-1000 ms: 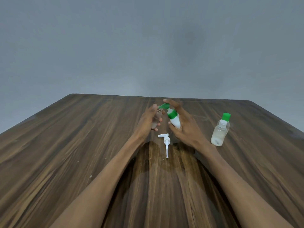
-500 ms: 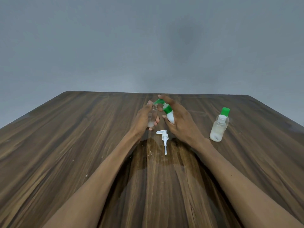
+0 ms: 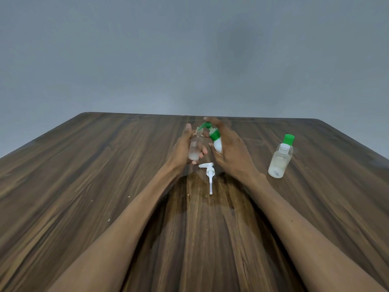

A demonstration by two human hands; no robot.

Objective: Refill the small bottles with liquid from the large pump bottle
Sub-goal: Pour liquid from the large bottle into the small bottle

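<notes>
Setting: plain indoor tabletop station; the kind of room (home, office, studio) cannot be told.

Evidence:
- 1 wooden table (image 3: 88, 186), dark brown laminate with streaked grain, rounded far corners, filling the lower half of the view.
- 1 bare wall (image 3: 189, 51), flat grey-blue, unmarked, directly behind the table's far edge.
- A few pale specks and a dull stain on the table surface near the middle.
- Items on or over the table are small toiletry-type plastic containers only: 1 clear bottle (image 3: 279, 163) standing at the right and 1 loose white pump head (image 3: 208, 174) lying at centre.
- Lighting soft and even, with faint shadows.
</notes>
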